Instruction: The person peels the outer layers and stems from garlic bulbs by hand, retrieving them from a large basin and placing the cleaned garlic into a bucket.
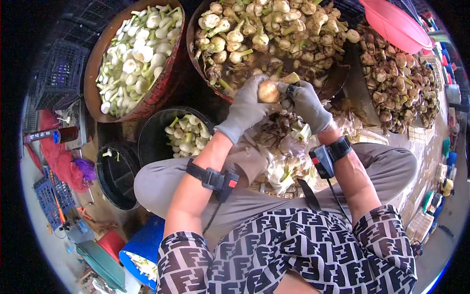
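Both of my hands wear grey gloves and meet over the near rim of a wide basin. My left hand (248, 107) is closed around a pale brown garlic bulb (268, 91). Close against the bulb, my right hand (309, 104) has its fingers curled, with something small and dark (291, 90) at the thumb that I cannot make out. A cut greenish stem (291, 78) pokes up beside these fingers. Below the hands lies a heap of peeled garlic skins (286, 169), between my legs.
Unpeeled bulbs sit in murky water in the large basin (192, 46). At left stands a rusty tub (91, 93) of white peeled bulbs, with a black bucket (147, 134) of bulbs below it. More dirty bulbs (401, 83) and a pink basin (396, 27) are at right.
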Demonstrator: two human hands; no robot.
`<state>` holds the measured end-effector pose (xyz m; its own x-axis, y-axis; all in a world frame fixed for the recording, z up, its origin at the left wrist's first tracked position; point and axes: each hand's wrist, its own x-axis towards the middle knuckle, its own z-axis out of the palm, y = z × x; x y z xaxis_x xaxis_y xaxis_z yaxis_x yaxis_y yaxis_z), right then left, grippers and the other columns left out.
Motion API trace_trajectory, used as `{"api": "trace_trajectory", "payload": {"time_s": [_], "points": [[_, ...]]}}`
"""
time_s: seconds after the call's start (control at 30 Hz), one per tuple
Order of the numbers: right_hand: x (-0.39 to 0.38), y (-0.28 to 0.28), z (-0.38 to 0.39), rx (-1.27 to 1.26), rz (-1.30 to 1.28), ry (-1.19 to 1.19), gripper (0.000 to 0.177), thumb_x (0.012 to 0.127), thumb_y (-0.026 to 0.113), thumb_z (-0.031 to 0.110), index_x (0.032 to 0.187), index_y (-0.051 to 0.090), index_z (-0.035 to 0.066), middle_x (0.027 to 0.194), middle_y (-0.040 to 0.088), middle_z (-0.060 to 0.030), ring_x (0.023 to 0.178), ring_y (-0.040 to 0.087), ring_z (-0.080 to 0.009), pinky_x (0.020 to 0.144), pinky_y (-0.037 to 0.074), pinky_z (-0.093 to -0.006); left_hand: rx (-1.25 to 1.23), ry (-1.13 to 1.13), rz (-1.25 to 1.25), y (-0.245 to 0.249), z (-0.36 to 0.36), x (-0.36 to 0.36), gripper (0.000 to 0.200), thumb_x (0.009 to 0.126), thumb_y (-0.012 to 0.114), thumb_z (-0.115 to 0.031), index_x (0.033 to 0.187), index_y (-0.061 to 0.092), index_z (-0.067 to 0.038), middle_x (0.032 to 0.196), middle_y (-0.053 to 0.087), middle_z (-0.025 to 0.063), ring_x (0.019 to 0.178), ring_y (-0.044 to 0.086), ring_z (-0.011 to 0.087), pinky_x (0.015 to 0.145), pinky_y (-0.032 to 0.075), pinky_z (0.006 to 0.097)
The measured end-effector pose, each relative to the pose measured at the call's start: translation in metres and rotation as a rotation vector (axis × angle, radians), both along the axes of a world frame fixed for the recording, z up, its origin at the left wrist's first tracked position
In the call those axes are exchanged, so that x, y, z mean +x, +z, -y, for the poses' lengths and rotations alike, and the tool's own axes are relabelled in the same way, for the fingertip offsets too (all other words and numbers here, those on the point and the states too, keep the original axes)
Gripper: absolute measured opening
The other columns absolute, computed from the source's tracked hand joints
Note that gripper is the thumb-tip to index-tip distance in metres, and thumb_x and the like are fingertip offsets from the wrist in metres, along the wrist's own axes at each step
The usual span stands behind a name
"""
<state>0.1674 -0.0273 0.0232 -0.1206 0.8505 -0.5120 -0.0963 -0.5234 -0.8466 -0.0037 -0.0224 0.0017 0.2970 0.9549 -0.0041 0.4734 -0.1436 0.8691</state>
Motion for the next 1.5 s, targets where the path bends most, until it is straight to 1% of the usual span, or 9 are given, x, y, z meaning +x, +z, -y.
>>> {"api": "trace_trajectory", "payload": {"time_s": [0.17, 0.33, 0.47, 0.6, 0.67, 0.8, 0.93, 1.1, 1.5], "points": [[0.012, -0.033, 0.002, 0.683, 0.284, 0.194, 0.014, 0.08, 0.06, 0.014, 0.075, 0.061, 0.001, 0.061, 0.056, -0.0011, 0.048, 0.05, -0.0083, 0.042, 0.038, -0.022, -0.126, -0.002, 0.134, 0.0, -0.002, -0.006, 0.06, 0.063, 0.079, -0.03, 0.109, 0.051, -0.003, 0.1, 0.06, 0.0119, 0.093, 0.058, 0.0218, 0.083, 0.044, 0.0304], [0.007, -0.016, 0.008, 0.067, 0.146, 0.073, 0.014, 0.074, 0.062, 0.002, 0.089, 0.062, 0.0, 0.073, 0.059, -0.0014, 0.063, 0.054, -0.009, 0.056, 0.045, -0.0238, -0.599, 0.123, 0.747, -0.001, -0.011, -0.011, 0.041, 0.088, 0.05, -0.042, 0.106, 0.057, -0.006, 0.092, 0.061, 0.0051, 0.086, 0.058, 0.014, 0.062, 0.049, 0.0232], [0.001, -0.015, 0.009, 0.366, 0.464, 0.168, 0.015, 0.077, 0.06, 0.001, 0.092, 0.062, 0.0, 0.077, 0.06, -0.0024, 0.072, 0.055, -0.0093, 0.066, 0.045, -0.0229, -0.886, 0.149, 0.724, 0.016, -0.007, -0.02, 0.058, 0.087, 0.04, -0.058, 0.104, 0.06, -0.006, 0.092, 0.062, 0.0037, 0.079, 0.057, 0.0108, 0.066, 0.047, 0.0233], [-0.001, -0.014, 0.009, 0.355, 0.11, 0.086, 0.018, 0.078, 0.06, 0.001, 0.096, 0.061, -0.001, 0.087, 0.061, -0.0015, 0.081, 0.055, -0.0088, 0.076, 0.043, -0.0213, -0.243, 0.094, 0.361, -0.042, -0.013, -0.011, 0.059, 0.085, 0.039, -0.06, 0.1, 0.061, -0.007, 0.084, 0.061, 0.003, 0.061, 0.054, 0.0105, 0.053, 0.045, 0.024], [0.004, -0.008, 0.009, 0.197, -0.184, 0.039, 0.017, 0.079, 0.06, 0.002, 0.095, 0.061, -0.001, 0.089, 0.061, -0.0017, 0.081, 0.056, -0.0088, 0.075, 0.044, -0.0218, -0.503, 0.141, 0.473, -0.015, -0.008, -0.015, 0.06, 0.085, 0.04, -0.06, 0.099, 0.061, -0.006, 0.085, 0.061, 0.0035, 0.061, 0.055, 0.0111, 0.048, 0.044, 0.0238], [0.011, 0.0, 0.02, 0.736, 0.435, 0.303, 0.012, 0.08, 0.057, 0.0, 0.09, 0.06, 0.0, 0.086, 0.061, -0.0014, 0.078, 0.055, -0.0077, 0.068, 0.046, -0.0228, -0.914, 0.29, 0.45, 0.01, -0.007, -0.023, 0.055, 0.087, 0.045, -0.054, 0.103, 0.06, -0.003, 0.086, 0.063, 0.0067, 0.073, 0.058, 0.0108, 0.062, 0.045, 0.0226], [0.003, -0.002, 0.019, 0.2, -0.054, 0.025, 0.02, 0.076, 0.054, 0.005, 0.093, 0.061, -0.003, 0.089, 0.062, -0.006, 0.081, 0.056, -0.0148, 0.076, 0.045, -0.0249, -0.32, 0.349, 0.404, -0.027, -0.013, -0.022, 0.038, 0.082, 0.06, -0.04, 0.087, 0.063, -0.003, 0.076, 0.063, 0.0055, 0.065, 0.056, 0.0118, 0.062, 0.045, 0.0258], [0.008, 0.001, 0.014, 0.257, 0.257, 0.176, 0.03, 0.072, 0.048, 0.003, 0.098, 0.06, -0.004, 0.083, 0.062, -0.0057, 0.077, 0.056, -0.0132, 0.07, 0.045, -0.0248, -0.356, 0.235, -0.166, 0.004, -0.011, -0.01, 0.022, 0.076, 0.069, -0.027, 0.085, 0.065, -0.007, 0.081, 0.064, 0.0124, 0.07, 0.061, 0.014, 0.065, 0.046, 0.0273], [0.189, -0.014, 0.02, 0.232, 1.328, 0.441, 0.025, 0.07, 0.052, 0.017, 0.085, 0.063, 0.0, 0.083, 0.062, -0.0209, 0.078, 0.06, -0.0356, 0.071, 0.048, -0.039, -0.358, -0.193, 0.97, 0.023, -0.022, -0.037, 0.025, 0.073, 0.069, -0.005, 0.097, 0.061, -0.004, 0.097, 0.062, 0.0041, 0.098, 0.056, 0.0165, 0.087, 0.045, 0.0292]]}}
